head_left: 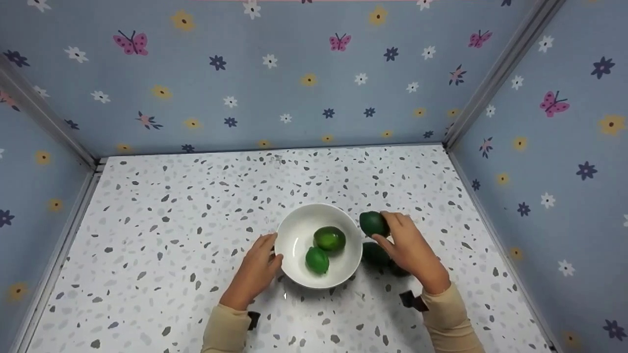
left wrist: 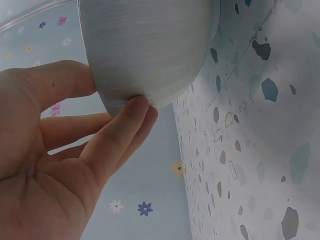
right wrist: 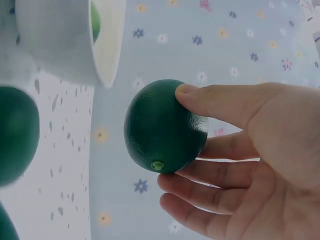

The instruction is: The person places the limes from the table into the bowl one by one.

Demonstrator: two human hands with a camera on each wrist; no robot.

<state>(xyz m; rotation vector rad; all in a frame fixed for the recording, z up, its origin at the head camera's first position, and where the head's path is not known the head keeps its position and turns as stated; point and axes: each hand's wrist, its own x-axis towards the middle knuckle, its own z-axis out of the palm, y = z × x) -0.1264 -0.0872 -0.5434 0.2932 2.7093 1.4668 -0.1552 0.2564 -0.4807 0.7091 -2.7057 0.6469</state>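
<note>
My left hand (head_left: 255, 267) holds the side of a white bowl (head_left: 294, 225), with fingertips at its rim and outer wall. Inside the bowl lie a dark green lime (head_left: 329, 239) and a smaller, brighter green lime (head_left: 317, 260), side by side. Just right of the rim, my right hand (head_left: 409, 245) grips another dark green lime (head_left: 373, 224) between thumb and fingers. Its pale green stem end faces down in the right wrist view. Below this hand, more dark green limes (head_left: 376, 254) rest on the table, partly hidden by it.
The speckled white table (head_left: 171, 235) carries the bowl and limes. Blue walls with flowers and butterflies close it in at the back (head_left: 289, 63), left and right. Grey metal strips (head_left: 495, 78) run along the corners. Both forearms wear beige sleeves (head_left: 449, 314).
</note>
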